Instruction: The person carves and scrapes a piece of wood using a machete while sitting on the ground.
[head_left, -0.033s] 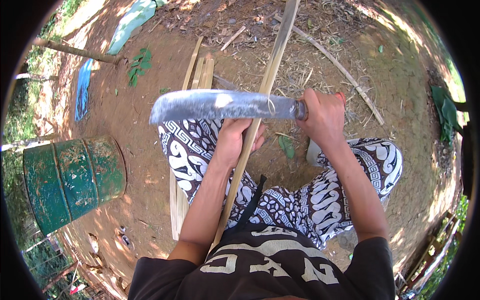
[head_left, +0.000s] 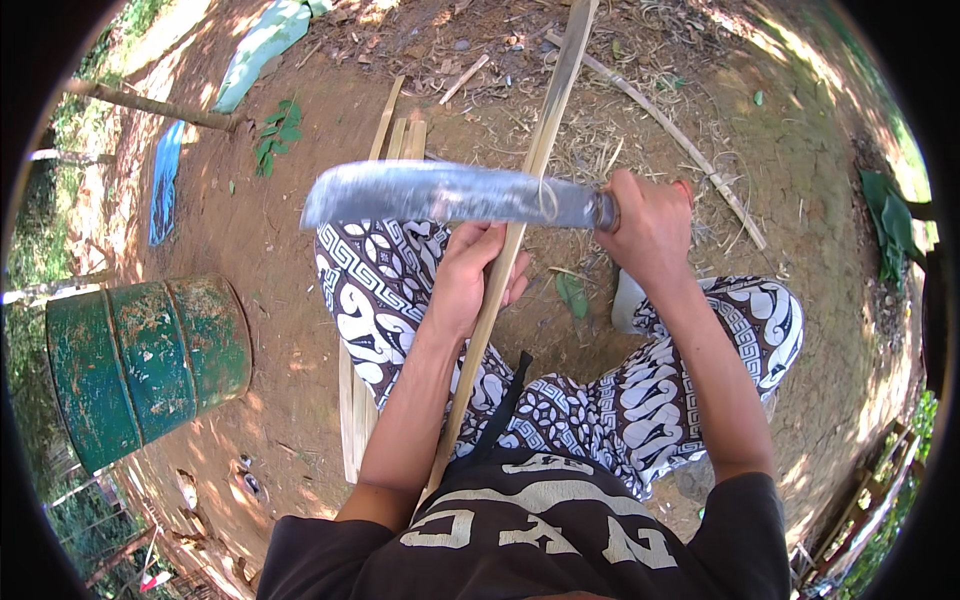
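Observation:
My right hand [head_left: 648, 225] is closed round the handle of a machete [head_left: 420, 193]. The broad blade reaches leftward across a long bamboo strip [head_left: 545, 135] and rests against it or just over it. A thin curl of shaving stands at the blade where the two cross. My left hand [head_left: 470, 265] grips the strip just on the near side of the blade, its fingers wrapped round it. The strip runs from beside my waist, between my knees, to the far edge of the view. Part of it is hidden under the blade.
More bamboo strips [head_left: 408, 138] lie on the ground by my left leg. A rusty green drum [head_left: 150, 365] lies to the left. Shavings and a thin stick [head_left: 690, 145] cover the earth ahead. A blue sheet [head_left: 166, 185] lies at the far left.
The machete and my right hand have shifted slightly away from me along the bamboo strip. My left hand and the strip stay in nearly the same place.

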